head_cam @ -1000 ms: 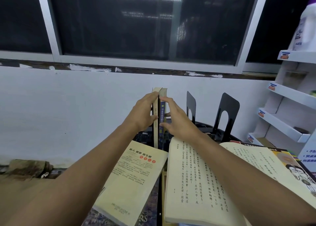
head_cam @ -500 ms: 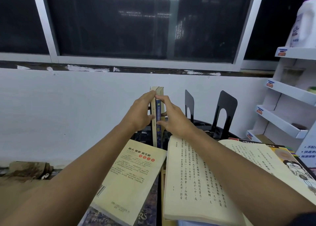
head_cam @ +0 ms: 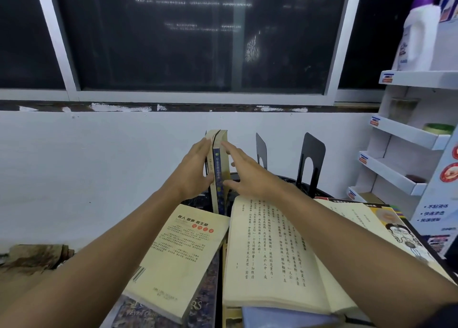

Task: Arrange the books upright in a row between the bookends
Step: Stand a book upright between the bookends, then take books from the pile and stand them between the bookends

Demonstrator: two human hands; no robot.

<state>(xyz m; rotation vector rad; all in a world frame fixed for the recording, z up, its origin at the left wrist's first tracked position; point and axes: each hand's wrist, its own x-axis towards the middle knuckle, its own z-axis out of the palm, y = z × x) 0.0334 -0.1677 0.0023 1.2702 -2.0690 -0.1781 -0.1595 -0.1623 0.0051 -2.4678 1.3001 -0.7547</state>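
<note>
Row: two upright books point(head_cam: 219, 171) stood side by side and touching, spines toward the camera, one pale and one dark blue, in front of the white wall point(head_cam: 86, 166).
Left hand: the left hand point(head_cam: 195, 172) lay flat against the outer cover of the pale book, fingers straight and pointing up, thumb low by the spine. It pressed the book and did not grip it.
Right hand: the right hand point(head_cam: 249, 176) was spread open with straight fingers. Its fingertips touched the outer cover of the blue-spined book near the top, and its thumb tip met the book low down.
Bookends: the inner bookend point(head_cam: 260, 151) and the outer bookend point(head_cam: 309, 159), both black metal, stood upright to the right of the pair and apart from it. The inner one was just behind the right hand. Whether another stood on the left side could not be told, since the left hand covered that side.
Loose books: a cream paperback point(head_cam: 178, 260) lay flat, barcode side up, on a dark book point(head_cam: 200, 310) with pale lettering. An open book point(head_cam: 267, 253) lay pages up beneath the right forearm. An illustrated book point(head_cam: 399, 231) lay at the right, partly under the open one.
Surroundings: a white shelf rack point(head_cam: 406, 133) stood at the right with a white jug point(head_cam: 416, 37), purple-capped, on its top shelf. A dark window point(head_cam: 193, 37) ran above the wall.
</note>
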